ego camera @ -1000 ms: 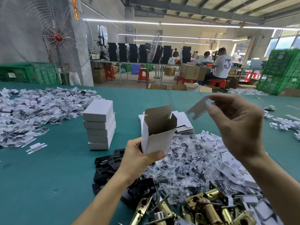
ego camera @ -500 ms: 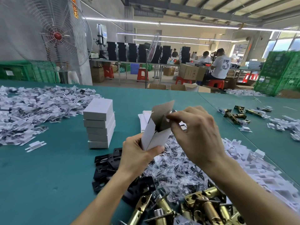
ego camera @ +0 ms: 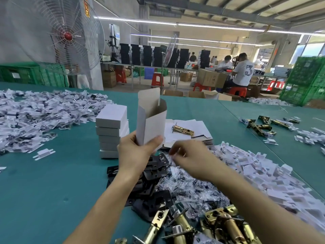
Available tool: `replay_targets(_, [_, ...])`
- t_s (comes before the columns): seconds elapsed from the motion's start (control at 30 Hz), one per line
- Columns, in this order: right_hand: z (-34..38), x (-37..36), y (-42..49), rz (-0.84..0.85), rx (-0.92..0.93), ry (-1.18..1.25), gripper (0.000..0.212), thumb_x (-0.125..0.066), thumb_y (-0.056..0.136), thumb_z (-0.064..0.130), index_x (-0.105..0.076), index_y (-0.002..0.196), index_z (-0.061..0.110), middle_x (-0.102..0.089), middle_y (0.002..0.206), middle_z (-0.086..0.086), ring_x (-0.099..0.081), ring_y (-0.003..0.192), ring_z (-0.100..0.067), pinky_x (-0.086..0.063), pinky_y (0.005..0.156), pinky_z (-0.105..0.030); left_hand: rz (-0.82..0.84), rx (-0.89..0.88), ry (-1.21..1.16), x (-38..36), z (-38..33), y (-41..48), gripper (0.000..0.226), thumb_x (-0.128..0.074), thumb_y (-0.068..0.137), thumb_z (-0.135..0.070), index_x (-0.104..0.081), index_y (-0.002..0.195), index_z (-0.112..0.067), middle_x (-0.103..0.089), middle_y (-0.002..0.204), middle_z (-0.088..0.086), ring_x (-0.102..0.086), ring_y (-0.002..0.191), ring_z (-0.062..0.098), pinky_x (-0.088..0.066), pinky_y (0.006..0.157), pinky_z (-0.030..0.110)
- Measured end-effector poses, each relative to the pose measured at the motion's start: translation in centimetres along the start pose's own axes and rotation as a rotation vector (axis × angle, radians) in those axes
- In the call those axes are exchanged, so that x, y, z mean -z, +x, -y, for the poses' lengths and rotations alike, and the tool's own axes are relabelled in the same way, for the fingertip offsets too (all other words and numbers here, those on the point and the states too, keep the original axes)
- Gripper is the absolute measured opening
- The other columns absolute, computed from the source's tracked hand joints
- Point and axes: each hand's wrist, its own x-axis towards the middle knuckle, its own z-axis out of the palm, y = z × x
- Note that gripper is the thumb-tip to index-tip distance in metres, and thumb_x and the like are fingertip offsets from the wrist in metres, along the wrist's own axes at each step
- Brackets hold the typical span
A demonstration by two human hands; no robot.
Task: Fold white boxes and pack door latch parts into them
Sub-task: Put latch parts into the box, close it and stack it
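The left hand (ego camera: 135, 153) grips the lower end of a folded white box (ego camera: 151, 123). The thumb presses across the front face and the fingers curl round the back. The box stands upright above the green table (ego camera: 44, 191), its top open and the lid flap sticking straight up.

The right hand (ego camera: 191, 160) is blurred. It hangs palm down just right of the box, over a heap of clear plastic bags (ego camera: 193, 188). Its fingers point down toward the bags, but it cannot be told whether they pinch anything.

Just left of the held box stands a stack of closed white boxes (ego camera: 112, 131). Behind the right hand lies a pile of flat box blanks (ego camera: 195, 128) with one brass latch (ego camera: 182, 130) resting on top. Black plates (ego camera: 154, 174) lie under the left wrist, and more brass latches (ego camera: 221, 226) lie at the near edge. White plastic pieces (ego camera: 263, 170) are heaped to the right.
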Motion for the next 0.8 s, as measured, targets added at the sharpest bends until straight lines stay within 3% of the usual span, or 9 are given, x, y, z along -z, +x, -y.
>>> replay_targets(0.07, [0.6, -1.5, 0.2, 0.208, 0.036, -0.077, 0.019, -0.064, 0.091, 0.028, -0.071, 0.106, 0.018, -0.073, 0.098, 0.0, -0.067, 0.088, -0.016, -0.056, 0.085, -0.04, -0.052, -0.046, 0.08, 0.5, 0.0, 0.6, 0.019, -0.091, 0.07, -0.032, -0.072, 0.071, -0.035, -0.074, 0.071, -0.013, -0.073, 0.064, 0.012, -0.063, 0.06, 0.038])
replay_targets(0.2, [1.5, -3.5, -0.1, 0.412, -0.018, -0.277, 0.048, -0.074, 0.074, 0.056, -0.067, 0.107, 0.022, -0.069, 0.105, -0.001, -0.066, 0.093, -0.021, -0.057, 0.085, -0.041, -0.076, -0.114, 0.26, 1.3, 0.0, 1.2, 0.026, -0.09, 0.069, -0.037, -0.065, 0.063, -0.038, -0.068, 0.062, -0.024, -0.066, 0.057, 0.002, -0.054, 0.048, 0.015])
replay_targets(0.23, [1.5, -3.9, -0.3, 0.443, -0.039, -0.312, 0.056, -0.077, 0.069, 0.06, -0.064, 0.11, 0.024, -0.067, 0.109, 0.0, -0.065, 0.097, -0.021, -0.056, 0.086, -0.04, -0.072, -0.118, 0.279, 1.4, 0.1, 1.2, 0.027, -0.09, 0.069, -0.037, -0.064, 0.063, -0.038, -0.068, 0.062, -0.023, -0.066, 0.058, 0.002, -0.052, 0.048, 0.015])
replay_targets(0.37, [1.3, -4.7, -1.0, 0.417, -0.08, -0.404, 0.073, -0.079, 0.064, 0.065, -0.054, 0.122, 0.029, -0.06, 0.125, 0.004, -0.058, 0.113, -0.021, -0.051, 0.094, -0.043, -0.05, -0.119, 0.29, 1.3, 0.4, 1.3, 0.027, -0.091, 0.068, -0.034, -0.065, 0.065, -0.039, -0.07, 0.065, -0.017, -0.07, 0.062, 0.013, -0.061, 0.056, 0.033])
replay_targets(0.47, [1.2, -4.7, -1.2, 0.403, -0.115, -0.316, 0.067, -0.083, 0.067, 0.055, -0.056, 0.122, 0.026, -0.06, 0.121, 0.001, -0.06, 0.106, -0.02, -0.052, 0.091, -0.041, -0.054, -0.147, 0.31, 1.3, 0.3, 1.2, 0.03, -0.091, 0.066, -0.034, -0.062, 0.062, -0.041, -0.068, 0.063, -0.023, -0.066, 0.059, 0.008, -0.055, 0.051, 0.024])
replay_targets(0.6, [0.7, -4.3, -1.3, 0.315, -0.117, -0.1, 0.051, -0.084, 0.073, 0.029, -0.061, 0.118, 0.023, -0.062, 0.101, 0.003, -0.063, 0.083, -0.011, -0.056, 0.074, -0.029, -0.029, -0.145, 0.329, 1.1, 0.6, 1.0, 0.029, -0.09, 0.07, -0.033, -0.062, 0.069, -0.042, -0.071, 0.07, -0.012, -0.071, 0.064, 0.02, -0.061, 0.058, 0.037])
replay_targets(0.67, [0.2, -3.8, -1.2, 0.294, -0.097, 0.001, 0.043, -0.078, 0.08, 0.019, -0.063, 0.12, 0.022, -0.064, 0.095, 0.005, -0.064, 0.068, -0.006, -0.052, 0.061, -0.02, -0.029, -0.137, 0.303, 1.0, 0.6, 0.9, 0.029, -0.09, 0.071, -0.033, -0.062, 0.07, -0.042, -0.071, 0.072, -0.014, -0.072, 0.066, 0.015, -0.062, 0.059, 0.036])
replay_targets(0.8, [-1.4, -2.1, -1.6, 0.199, -0.17, 0.295, 0.041, -0.069, 0.088, 0.011, -0.058, 0.118, 0.035, -0.073, 0.09, -0.002, -0.069, 0.055, -0.012, -0.052, 0.051, -0.022, -0.029, -0.12, 0.233, 1.1, 0.2, 0.7, 0.026, -0.09, 0.069, -0.036, -0.064, 0.072, -0.041, -0.068, 0.068, -0.029, -0.067, 0.065, -0.003, -0.057, 0.054, 0.019])
